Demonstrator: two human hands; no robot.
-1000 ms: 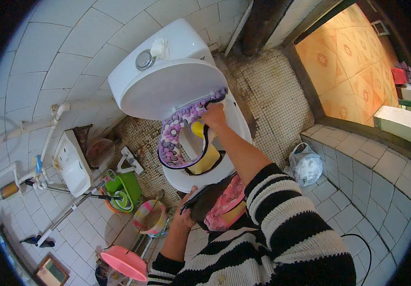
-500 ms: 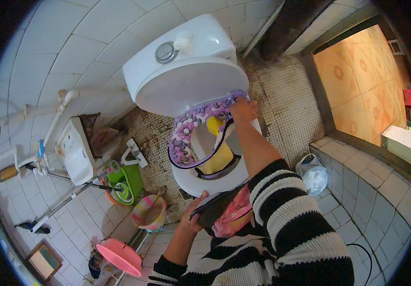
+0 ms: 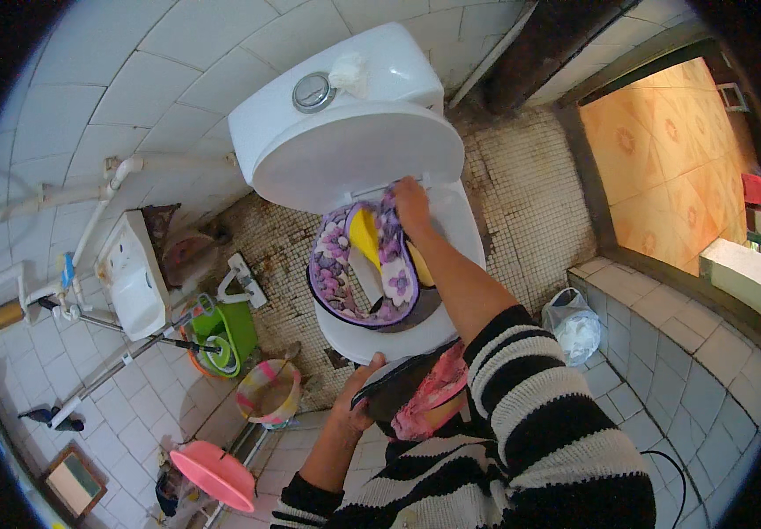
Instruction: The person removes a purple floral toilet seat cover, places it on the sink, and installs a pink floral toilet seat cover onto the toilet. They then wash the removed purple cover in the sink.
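My right hand point(image 3: 411, 207) is closed on the back right part of a purple floral toilet seat cover point(image 3: 329, 273), which is bunched where I grip it. The cover's left side lies on the white toilet seat point(image 3: 455, 220), while its right side is lifted and folded inward, showing yellow point(image 3: 364, 234). Behind it the toilet lid point(image 3: 358, 154) stands raised. Below the bowl's front, my left hand point(image 3: 356, 406) is closed on the edge of a dark cloth point(image 3: 387, 383). Pink lacy fabric point(image 3: 429, 401) lies beside that cloth, near my striped sleeve.
A cistern point(image 3: 380, 70) stands behind the lid. To the left are a small white basin point(image 3: 134, 282), a green bucket point(image 3: 238, 331), a striped bin point(image 3: 268, 392) and a pink tub point(image 3: 213, 476). A plastic bag point(image 3: 573, 326) sits right, beside a tiled ledge point(image 3: 663, 322).
My right hand has moved left with the seat cover, pulling its right side off the seat and folding it inward. My left hand stays on the dark cloth.
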